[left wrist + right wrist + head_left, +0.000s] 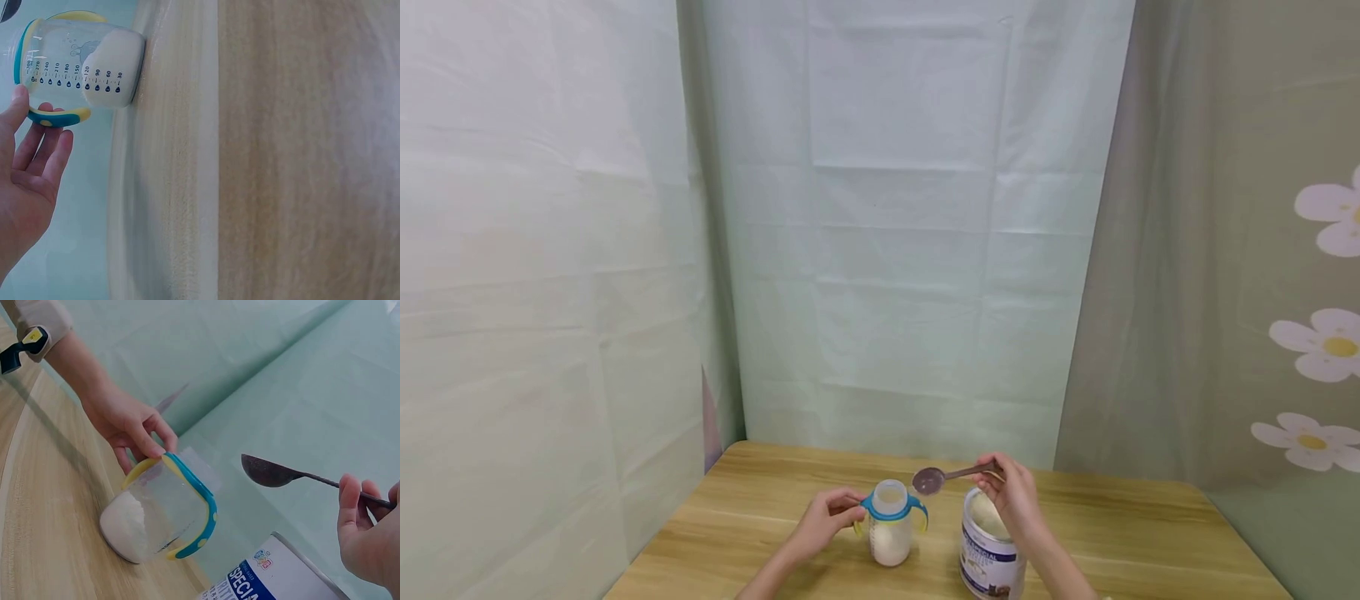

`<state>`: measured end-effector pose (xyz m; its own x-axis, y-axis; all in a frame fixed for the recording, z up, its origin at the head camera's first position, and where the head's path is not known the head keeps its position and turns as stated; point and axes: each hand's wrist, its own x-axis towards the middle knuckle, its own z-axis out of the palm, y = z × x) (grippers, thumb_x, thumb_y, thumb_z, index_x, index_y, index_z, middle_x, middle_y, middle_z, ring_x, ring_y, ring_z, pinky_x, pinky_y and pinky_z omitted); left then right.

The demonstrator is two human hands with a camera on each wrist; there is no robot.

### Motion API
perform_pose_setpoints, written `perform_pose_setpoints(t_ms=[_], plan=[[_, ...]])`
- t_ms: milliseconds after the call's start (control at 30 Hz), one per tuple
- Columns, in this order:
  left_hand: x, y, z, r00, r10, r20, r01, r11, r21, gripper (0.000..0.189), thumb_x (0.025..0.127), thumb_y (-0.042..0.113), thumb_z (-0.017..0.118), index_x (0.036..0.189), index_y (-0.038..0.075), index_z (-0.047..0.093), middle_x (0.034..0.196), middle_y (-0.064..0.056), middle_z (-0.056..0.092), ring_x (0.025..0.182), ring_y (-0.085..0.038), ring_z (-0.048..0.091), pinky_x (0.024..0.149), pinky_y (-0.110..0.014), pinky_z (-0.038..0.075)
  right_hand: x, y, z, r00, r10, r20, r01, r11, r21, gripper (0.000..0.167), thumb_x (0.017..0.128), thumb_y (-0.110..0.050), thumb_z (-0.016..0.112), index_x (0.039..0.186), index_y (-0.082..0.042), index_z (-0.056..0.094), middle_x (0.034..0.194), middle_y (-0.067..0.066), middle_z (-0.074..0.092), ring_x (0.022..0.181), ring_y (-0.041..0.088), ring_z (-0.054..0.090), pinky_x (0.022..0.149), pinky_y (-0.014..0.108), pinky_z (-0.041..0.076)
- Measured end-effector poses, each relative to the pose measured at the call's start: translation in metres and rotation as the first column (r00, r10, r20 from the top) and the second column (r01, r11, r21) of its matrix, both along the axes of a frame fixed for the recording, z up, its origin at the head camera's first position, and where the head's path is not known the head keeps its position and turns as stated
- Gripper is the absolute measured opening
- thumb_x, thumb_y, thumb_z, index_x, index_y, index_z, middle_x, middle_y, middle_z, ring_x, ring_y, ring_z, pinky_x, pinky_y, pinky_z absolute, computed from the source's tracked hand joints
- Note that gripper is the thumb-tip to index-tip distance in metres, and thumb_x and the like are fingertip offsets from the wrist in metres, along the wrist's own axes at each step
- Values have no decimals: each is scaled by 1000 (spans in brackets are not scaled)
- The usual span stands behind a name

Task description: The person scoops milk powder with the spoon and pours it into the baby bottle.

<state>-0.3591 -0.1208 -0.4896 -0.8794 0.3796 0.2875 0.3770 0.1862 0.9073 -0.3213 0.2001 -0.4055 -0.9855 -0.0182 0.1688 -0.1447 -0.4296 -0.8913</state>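
Note:
A clear baby bottle (891, 543) with blue and yellow handles stands upright and uncapped on the table, white powder filling its lower part. My left hand (824, 525) pinches its left handle (59, 117) between thumb and fingers. My right hand (1011, 497) holds a dark brown measuring scoop (929, 481) by the end of its long handle. The scoop's bowl is level, just right of the bottle's mouth and a little above it; no powder shows inside. Below my right hand stands an open milk powder can (988, 568), with pale powder inside.
The wooden table (760, 492) has rounded far corners. Pale green curtains (902, 292) hang behind it and on both sides, with white flowers (1311, 442) printed on the right one. In the right wrist view, a dark band (28, 347) sits at my left sleeve.

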Motion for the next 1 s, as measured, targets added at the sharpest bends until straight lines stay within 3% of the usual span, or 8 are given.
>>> perform_pose_setpoints(t_ms=[200,433,733,1000], plan=[[1,0,1,1000,5,3,-5,1000,-11,27,92,17,65,113,-1,65,103,-21,71,84,-13,67,75,-32,57,0,5,-2,1000,-8,12,8,1000,-11,36,106,-16,33,86,-9,62,85,-1,62,72,7,63,67,13,52],[4,-1,1,1000,-6,-1,6,1000,-2,28,92,18,65,112,-2,65,102,-18,72,84,-10,67,75,-30,57,2,13,-2,1000,-26,-7,26,1000,-16,37,106,-15,31,85,-10,61,82,-2,62,68,5,60,63,12,50],[3,0,4,1000,0,2,0,1000,-5,30,92,20,66,113,-1,65,101,-10,73,86,-13,68,76,-31,57,2,20,-2,999,-46,26,46,999,-24,39,105,-13,30,82,-10,60,78,-3,60,65,4,57,60,12,48],[0,-1,3,1000,9,27,-8,1000,-15,31,91,22,66,114,0,66,103,-15,72,86,-15,68,76,-30,56,2,24,-2,996,-75,45,75,997,-15,37,105,-14,31,81,-10,59,79,-3,60,65,4,56,61,12,48]])
